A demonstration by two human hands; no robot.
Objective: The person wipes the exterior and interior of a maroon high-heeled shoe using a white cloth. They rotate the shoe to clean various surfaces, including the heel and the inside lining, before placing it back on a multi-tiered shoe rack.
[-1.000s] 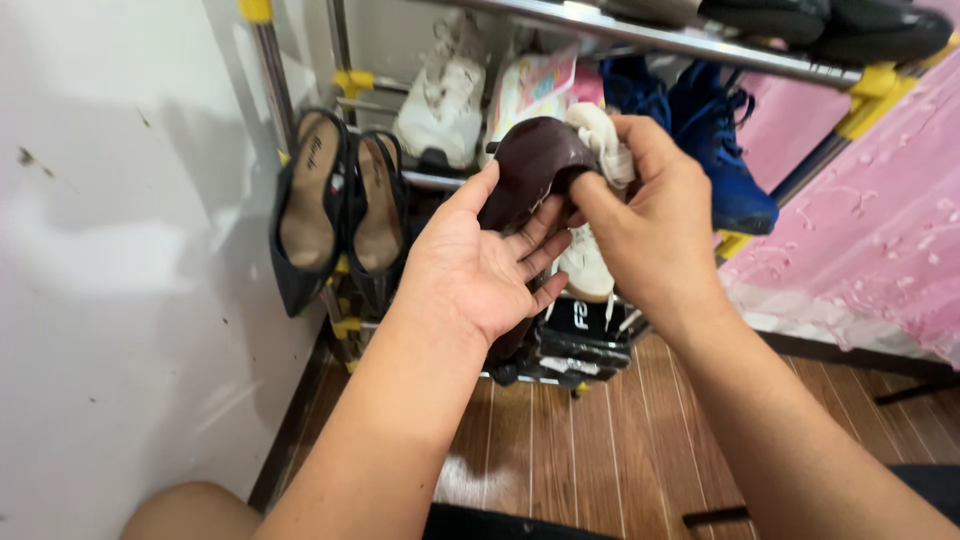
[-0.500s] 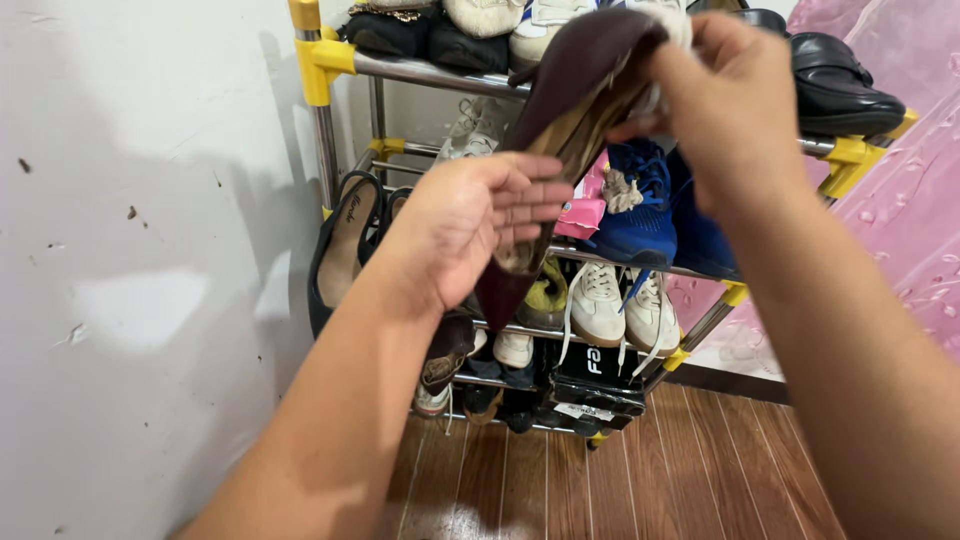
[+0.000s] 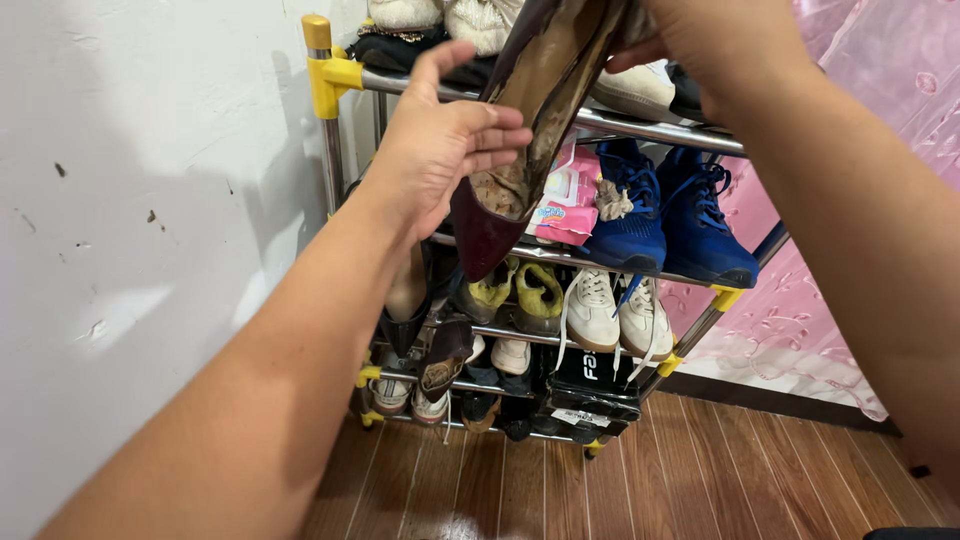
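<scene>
Maroon shoe [image 3: 540,110] between left hand [image 3: 440,150] and right hand [image 3: 715,40].

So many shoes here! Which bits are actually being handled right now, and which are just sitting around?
In hand:
- dark maroon pointed shoe, tip down
- left hand, fingers on the shoe's side
- right hand, gripping its upper end

Just sitting there:
- shoe rack
- blue sneakers
- white lace-up sneakers
- pink packet
- pink curtain

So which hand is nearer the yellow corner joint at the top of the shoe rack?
Left. The left hand is just right of the yellow corner joint, fingers on the maroon pointed shoe. The right hand is farther right, at the shoe's upper end.
</scene>
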